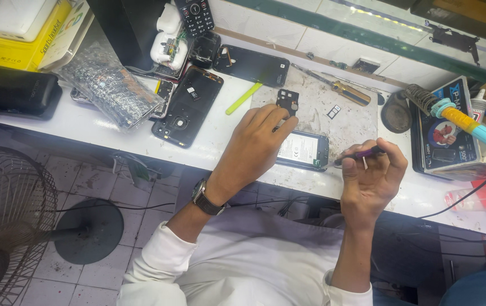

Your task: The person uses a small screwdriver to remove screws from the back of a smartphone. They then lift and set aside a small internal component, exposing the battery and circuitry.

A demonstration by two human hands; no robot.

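Two hands: left hand (257,141) steadies phone (305,150) (opened), right hand (370,175) grips tool (362,154)

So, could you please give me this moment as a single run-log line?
left hand: resting on opened phone | right hand: grip on purple tool, tip at phone's edge | nearby: screwdriver, soldering iron

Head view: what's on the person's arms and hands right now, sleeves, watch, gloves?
Both hands are bare, no gloves. The left hand has a dark-strapped wristwatch with a metal-toned case. Both arms wear white long sleeves: the left sleeve is pushed up the forearm, the right sleeve up to the elbow. No rings are visible on the right hand.
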